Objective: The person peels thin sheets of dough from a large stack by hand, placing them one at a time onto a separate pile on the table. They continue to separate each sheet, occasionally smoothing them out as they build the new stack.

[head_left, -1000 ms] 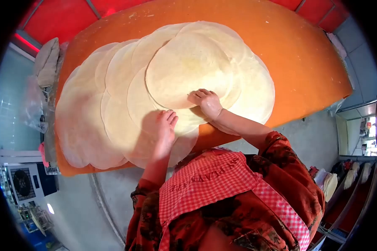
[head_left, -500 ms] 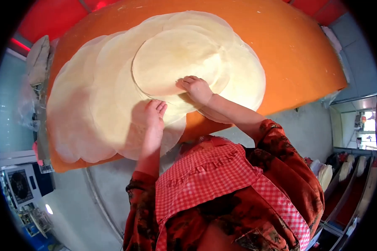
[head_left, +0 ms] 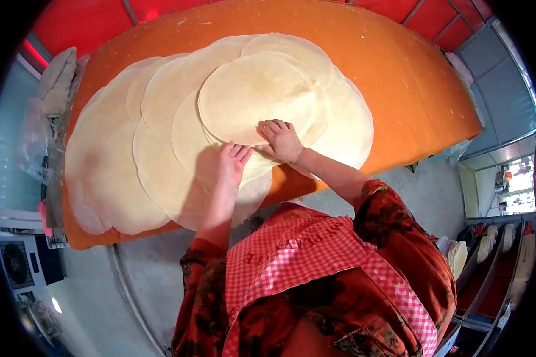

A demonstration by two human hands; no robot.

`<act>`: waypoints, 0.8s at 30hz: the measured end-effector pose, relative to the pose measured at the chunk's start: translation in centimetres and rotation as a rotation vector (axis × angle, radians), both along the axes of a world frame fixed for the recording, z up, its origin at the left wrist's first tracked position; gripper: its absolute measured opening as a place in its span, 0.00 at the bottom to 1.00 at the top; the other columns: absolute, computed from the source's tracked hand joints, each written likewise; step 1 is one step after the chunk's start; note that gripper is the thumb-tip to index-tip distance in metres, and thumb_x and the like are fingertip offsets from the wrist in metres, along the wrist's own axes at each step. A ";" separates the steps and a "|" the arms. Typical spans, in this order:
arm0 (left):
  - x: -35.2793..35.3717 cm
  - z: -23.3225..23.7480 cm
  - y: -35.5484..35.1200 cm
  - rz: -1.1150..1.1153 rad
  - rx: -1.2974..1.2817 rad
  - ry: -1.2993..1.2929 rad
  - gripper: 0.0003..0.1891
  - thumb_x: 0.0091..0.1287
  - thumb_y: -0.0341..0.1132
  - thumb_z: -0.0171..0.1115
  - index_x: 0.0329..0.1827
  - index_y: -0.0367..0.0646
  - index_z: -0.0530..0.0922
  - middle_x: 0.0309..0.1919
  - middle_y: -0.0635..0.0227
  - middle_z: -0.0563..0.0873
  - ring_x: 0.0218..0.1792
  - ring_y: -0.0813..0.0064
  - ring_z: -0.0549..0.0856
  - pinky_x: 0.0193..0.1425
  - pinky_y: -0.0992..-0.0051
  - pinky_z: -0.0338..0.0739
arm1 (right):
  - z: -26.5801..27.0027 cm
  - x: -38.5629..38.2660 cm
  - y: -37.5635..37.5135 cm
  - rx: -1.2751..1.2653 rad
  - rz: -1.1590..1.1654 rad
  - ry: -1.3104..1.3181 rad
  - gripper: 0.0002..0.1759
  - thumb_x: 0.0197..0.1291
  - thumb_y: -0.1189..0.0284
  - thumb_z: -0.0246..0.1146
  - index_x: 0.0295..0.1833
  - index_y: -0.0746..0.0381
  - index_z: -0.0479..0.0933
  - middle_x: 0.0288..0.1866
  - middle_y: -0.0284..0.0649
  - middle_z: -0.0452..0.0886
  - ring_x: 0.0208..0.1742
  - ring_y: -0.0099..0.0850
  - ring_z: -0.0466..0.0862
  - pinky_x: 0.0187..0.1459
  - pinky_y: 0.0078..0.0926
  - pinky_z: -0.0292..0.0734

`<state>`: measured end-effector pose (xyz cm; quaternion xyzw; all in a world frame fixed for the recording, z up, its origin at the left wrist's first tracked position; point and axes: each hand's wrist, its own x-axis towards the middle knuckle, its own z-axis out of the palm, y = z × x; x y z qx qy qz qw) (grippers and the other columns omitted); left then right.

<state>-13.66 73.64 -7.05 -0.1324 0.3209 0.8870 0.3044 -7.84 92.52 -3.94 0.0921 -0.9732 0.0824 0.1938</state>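
Several thin, round, pale dough sheets (head_left: 113, 160) overlap on an orange-covered table (head_left: 411, 95). The topmost round sheet (head_left: 250, 95) lies right of the middle. At its lower edge, my left hand (head_left: 233, 160) has its fingers together near the sheet's rim; what they may pinch is too small to make out. My right hand (head_left: 281, 141) rests on the lower part of that same sheet, palm down with fingers lying over it. The two hands are close together but apart.
A folded cloth (head_left: 58, 80) and a clear plastic bag (head_left: 33, 143) are at the left edge of the table. Shelves with red trays (head_left: 494, 273) stand at the lower right. A white appliance (head_left: 19, 262) is at the lower left.
My left hand has moved right, closer to my right hand, along the top sheet's lower edge. The view has shifted a little.
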 end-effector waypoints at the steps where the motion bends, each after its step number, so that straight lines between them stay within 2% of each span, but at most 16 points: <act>1: 0.0 0.1 0.1 0.010 0.024 -0.006 0.19 0.71 0.38 0.51 0.58 0.34 0.65 0.61 0.43 0.70 0.61 0.47 0.73 0.66 0.52 0.72 | 0.4 0.3 0.0 -0.014 0.018 0.021 0.30 0.49 0.60 0.66 0.59 0.59 0.74 0.62 0.36 0.74 0.62 0.37 0.72 0.53 0.42 0.70; 2: -0.3 0.3 0.3 0.029 0.035 -0.006 0.20 0.71 0.38 0.51 0.60 0.35 0.65 0.62 0.43 0.70 0.62 0.47 0.73 0.66 0.51 0.72 | 0.6 0.4 0.2 -0.022 0.057 0.047 0.30 0.49 0.62 0.66 0.59 0.61 0.74 0.60 0.37 0.75 0.60 0.38 0.74 0.53 0.42 0.71; 5: 0.1 1.6 0.6 0.053 0.057 0.020 0.22 0.71 0.39 0.52 0.63 0.35 0.63 0.63 0.42 0.69 0.65 0.47 0.70 0.67 0.51 0.71 | 0.1 -0.5 1.0 -0.127 -0.017 -0.063 0.27 0.52 0.66 0.62 0.61 0.57 0.73 0.61 0.36 0.75 0.60 0.36 0.75 0.53 0.39 0.72; 6: 0.1 1.9 0.4 0.046 0.064 0.060 0.23 0.71 0.39 0.52 0.63 0.35 0.62 0.63 0.42 0.69 0.66 0.47 0.70 0.67 0.50 0.70 | 0.6 -1.0 1.4 -0.130 -0.007 0.025 0.24 0.53 0.71 0.59 0.59 0.52 0.76 0.54 0.39 0.80 0.52 0.39 0.81 0.47 0.39 0.76; 7: 0.0 2.0 0.5 0.040 0.074 0.102 0.24 0.71 0.40 0.52 0.64 0.35 0.62 0.64 0.42 0.69 0.66 0.47 0.69 0.67 0.50 0.70 | 0.6 -2.4 2.6 -0.143 0.043 -0.040 0.23 0.53 0.72 0.58 0.58 0.51 0.77 0.49 0.41 0.82 0.48 0.41 0.82 0.44 0.40 0.77; 8: 0.1 1.8 0.6 0.103 -0.104 0.110 0.23 0.69 0.39 0.55 0.63 0.38 0.63 0.61 0.50 0.72 0.63 0.53 0.73 0.65 0.55 0.72 | 0.7 -4.6 4.2 -0.154 0.096 -0.105 0.23 0.53 0.74 0.57 0.56 0.49 0.79 0.43 0.43 0.84 0.44 0.42 0.83 0.41 0.42 0.79; 9: 0.3 1.1 0.7 0.127 -0.216 0.116 0.22 0.69 0.38 0.56 0.62 0.40 0.64 0.59 0.53 0.73 0.60 0.55 0.74 0.64 0.57 0.72 | 3.1 -7.0 5.5 -0.109 -0.047 -0.310 0.20 0.54 0.74 0.56 0.52 0.51 0.82 0.34 0.46 0.84 0.38 0.46 0.84 0.40 0.44 0.79; 11: 1.0 -0.4 0.5 0.173 -0.443 0.118 0.21 0.67 0.35 0.58 0.61 0.43 0.65 0.56 0.60 0.75 0.56 0.60 0.76 0.61 0.61 0.73 | 9.7 -9.4 7.3 -0.072 -0.029 -0.031 0.16 0.55 0.75 0.55 0.46 0.55 0.84 0.33 0.48 0.84 0.35 0.47 0.84 0.40 0.43 0.79; 12: 1.7 -0.1 0.8 0.189 -0.366 -0.002 0.19 0.64 0.31 0.60 0.57 0.47 0.67 0.49 0.66 0.75 0.50 0.65 0.76 0.58 0.64 0.73 | 12.4 -9.7 8.0 -0.028 0.028 0.122 0.14 0.54 0.75 0.56 0.44 0.58 0.83 0.33 0.49 0.84 0.35 0.47 0.84 0.39 0.42 0.79; 13: 2.1 -0.7 0.8 0.152 -0.341 -0.002 0.18 0.64 0.31 0.60 0.56 0.47 0.67 0.49 0.66 0.75 0.50 0.65 0.76 0.58 0.64 0.73 | 16.0 -8.0 7.4 0.008 0.033 0.018 0.14 0.55 0.75 0.55 0.43 0.59 0.83 0.33 0.49 0.84 0.36 0.46 0.84 0.39 0.41 0.79; 15: 2.4 -1.7 1.3 0.118 -0.305 -0.001 0.18 0.64 0.30 0.60 0.55 0.47 0.67 0.49 0.65 0.75 0.50 0.64 0.77 0.58 0.64 0.73 | 14.9 -5.1 7.0 0.010 0.067 0.082 0.14 0.56 0.74 0.55 0.44 0.59 0.83 0.34 0.48 0.84 0.37 0.44 0.84 0.40 0.38 0.80; 17: 2.3 -1.6 1.8 0.117 -0.294 -0.004 0.17 0.63 0.29 0.60 0.54 0.46 0.67 0.50 0.64 0.74 0.49 0.63 0.78 0.57 0.65 0.74 | 10.1 -1.7 6.4 -0.238 0.221 0.152 0.14 0.56 0.74 0.57 0.46 0.59 0.83 0.40 0.45 0.84 0.40 0.41 0.85 0.42 0.35 0.82; 19: 2.3 -1.8 2.2 0.127 -0.304 -0.014 0.16 0.64 0.29 0.60 0.53 0.45 0.68 0.50 0.63 0.75 0.49 0.61 0.79 0.57 0.64 0.75 | 3.1 0.4 7.2 0.051 0.182 0.093 0.17 0.52 0.73 0.60 0.49 0.58 0.82 0.47 0.41 0.84 0.45 0.38 0.84 0.46 0.32 0.82; 21: 3.1 0.2 2.4 0.137 -0.323 -0.038 0.14 0.64 0.29 0.59 0.52 0.42 0.68 0.49 0.61 0.75 0.49 0.61 0.80 0.57 0.63 0.76 | -0.6 2.2 7.4 0.035 0.189 0.069 0.21 0.49 0.74 0.60 0.52 0.55 0.81 0.51 0.39 0.83 0.49 0.38 0.84 0.48 0.31 0.81; 24: 4.5 0.5 2.4 0.042 -0.258 -0.060 0.11 0.65 0.30 0.57 0.48 0.38 0.70 0.46 0.59 0.77 0.50 0.60 0.80 0.58 0.61 0.76 | -0.5 2.4 7.4 -0.016 0.131 -0.012 0.24 0.47 0.76 0.59 0.54 0.55 0.80 0.53 0.40 0.82 0.51 0.39 0.83 0.50 0.31 0.80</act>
